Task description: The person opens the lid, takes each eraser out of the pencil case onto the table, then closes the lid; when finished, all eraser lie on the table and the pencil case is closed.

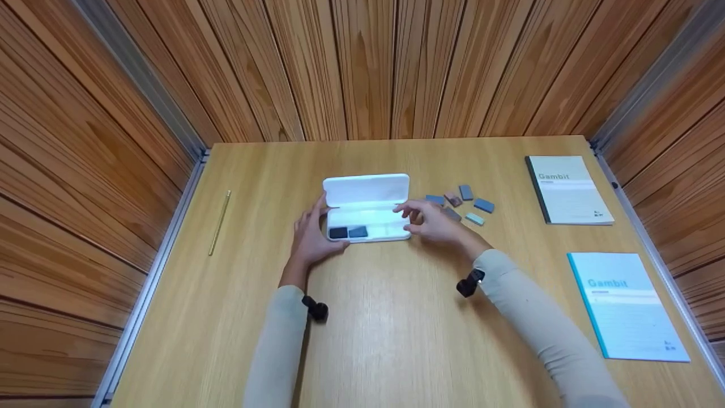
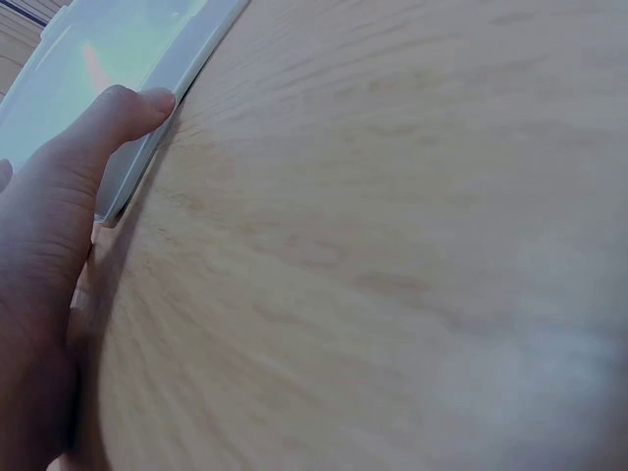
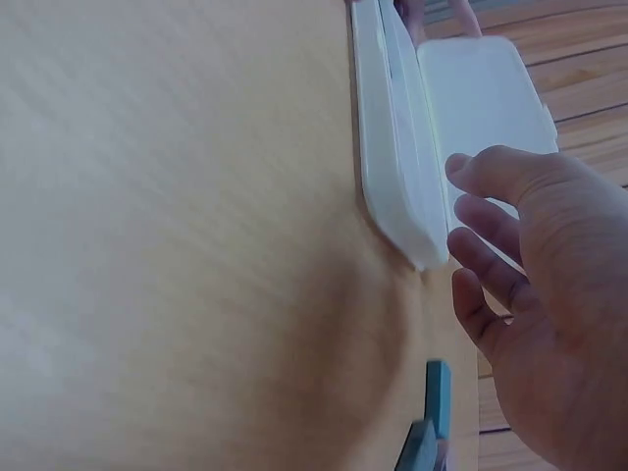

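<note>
A white pencil case [image 1: 368,208] stands with its lid raised on the table. Inside its front left part lie a black block [image 1: 338,233] and a blue-grey block [image 1: 358,232]. My left hand [image 1: 313,235] grips the case's left end, its thumb [image 2: 137,110] on the front edge and its fingers toward the hinge side. Over the right end of the case hovers my right hand [image 1: 433,222], fingers loosely bent with nothing visible between them. In the right wrist view, the fingertips [image 3: 461,165] overlap the raised lid [image 3: 481,93].
Right of the case lie several small rectangular blocks [image 1: 484,205], blue-grey, brownish and pale green. A thin gold stick [image 1: 220,222] lies at the left. Two notebooks, one black-spined [image 1: 569,195] and one blue-spined [image 1: 628,311], lie near the right edge. Wooden walls [image 1: 362,68] surround the table.
</note>
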Motion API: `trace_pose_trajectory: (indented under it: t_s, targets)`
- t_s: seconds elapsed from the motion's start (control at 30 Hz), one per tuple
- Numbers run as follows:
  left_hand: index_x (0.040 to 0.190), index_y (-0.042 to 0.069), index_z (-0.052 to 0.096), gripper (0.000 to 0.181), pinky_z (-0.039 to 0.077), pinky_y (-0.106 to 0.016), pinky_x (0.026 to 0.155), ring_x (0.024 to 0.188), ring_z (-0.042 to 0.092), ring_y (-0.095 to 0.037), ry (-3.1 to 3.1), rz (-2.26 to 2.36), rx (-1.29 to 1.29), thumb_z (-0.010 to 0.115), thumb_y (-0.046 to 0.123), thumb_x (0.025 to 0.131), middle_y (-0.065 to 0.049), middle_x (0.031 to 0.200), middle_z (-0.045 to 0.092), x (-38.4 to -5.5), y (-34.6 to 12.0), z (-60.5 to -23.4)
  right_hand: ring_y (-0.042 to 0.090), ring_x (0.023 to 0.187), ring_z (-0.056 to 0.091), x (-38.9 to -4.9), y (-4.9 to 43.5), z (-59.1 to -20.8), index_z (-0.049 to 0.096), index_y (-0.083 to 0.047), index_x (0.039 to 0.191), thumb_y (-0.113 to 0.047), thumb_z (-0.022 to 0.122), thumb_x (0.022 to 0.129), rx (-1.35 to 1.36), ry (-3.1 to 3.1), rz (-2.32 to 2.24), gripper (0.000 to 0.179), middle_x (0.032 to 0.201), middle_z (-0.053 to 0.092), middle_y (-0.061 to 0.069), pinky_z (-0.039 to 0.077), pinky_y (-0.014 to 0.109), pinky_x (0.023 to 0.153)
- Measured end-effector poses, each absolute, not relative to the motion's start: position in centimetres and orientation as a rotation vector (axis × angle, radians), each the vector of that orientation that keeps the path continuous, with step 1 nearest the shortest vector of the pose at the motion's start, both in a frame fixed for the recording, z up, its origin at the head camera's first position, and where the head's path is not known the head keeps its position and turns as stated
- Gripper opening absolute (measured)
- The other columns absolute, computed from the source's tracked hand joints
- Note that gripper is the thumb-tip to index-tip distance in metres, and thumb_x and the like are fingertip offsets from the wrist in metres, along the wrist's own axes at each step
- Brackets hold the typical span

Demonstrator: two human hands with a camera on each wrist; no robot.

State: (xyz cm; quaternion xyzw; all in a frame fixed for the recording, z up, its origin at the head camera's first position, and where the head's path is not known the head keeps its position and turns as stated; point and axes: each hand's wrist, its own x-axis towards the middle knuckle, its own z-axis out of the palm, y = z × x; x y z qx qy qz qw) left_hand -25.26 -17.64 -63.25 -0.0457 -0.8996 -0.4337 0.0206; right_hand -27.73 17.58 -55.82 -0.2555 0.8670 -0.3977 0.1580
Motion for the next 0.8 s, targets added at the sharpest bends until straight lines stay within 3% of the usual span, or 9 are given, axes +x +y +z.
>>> trace_pose_trajectory:
  t_s: [0.23,0.37,0.6,0.8]
  targets:
    - [0.181,0.039,0.019,0.134,0.027,-0.057,0.128,0.151,0.047,-0.033,-2.79,-1.348,-0.147,0.102,0.047,0.075,-0.002,0.161,0.066,-25.1,-17.5,-63.1,0.032,0.122,0.065,-27.4,15.0,-56.0,0.068,-0.009,0.15,-0.009,0.071,0.109,-0.786,2.447,-1.14,0.041,0.138,0.072,0.016,0.053,0.037,0.1]
    - [0.181,0.036,0.02,0.135,0.026,-0.056,0.128,0.15,0.047,-0.033,-2.793,-1.346,-0.147,0.103,0.045,0.075,-0.003,0.161,0.066,-25.1,-17.5,-63.1,0.034,0.125,0.066,-27.2,13.9,-56.2,0.069,-0.008,0.149,-0.008,0.071,0.109,-0.795,2.411,-1.158,0.04,0.14,0.073,0.016,0.054,0.045,0.104]
    - [0.18,0.04,0.02,0.134,0.028,-0.057,0.129,0.149,0.047,-0.031,-2.802,-1.341,-0.113,0.102,0.048,0.075,-0.001,0.161,0.065,-25.1,-17.6,-63.1,0.036,0.132,0.066,-27.1,12.0,-56.3,0.071,-0.008,0.146,-0.007,0.073,0.107,-0.803,2.385,-1.186,0.039,0.143,0.073,0.015,0.054,0.057,0.115]
    - [0.181,0.038,0.021,0.133,0.028,-0.059,0.13,0.151,0.048,-0.033,-2.791,-1.336,-0.13,0.102,0.047,0.076,-0.004,0.163,0.066,-25.0,-17.6,-62.9,0.035,0.132,0.066,-26.9,10.9,-56.5,0.07,-0.01,0.147,-0.009,0.072,0.108,-0.807,2.349,-1.176,0.039,0.145,0.072,0.015,0.054,0.058,0.117]
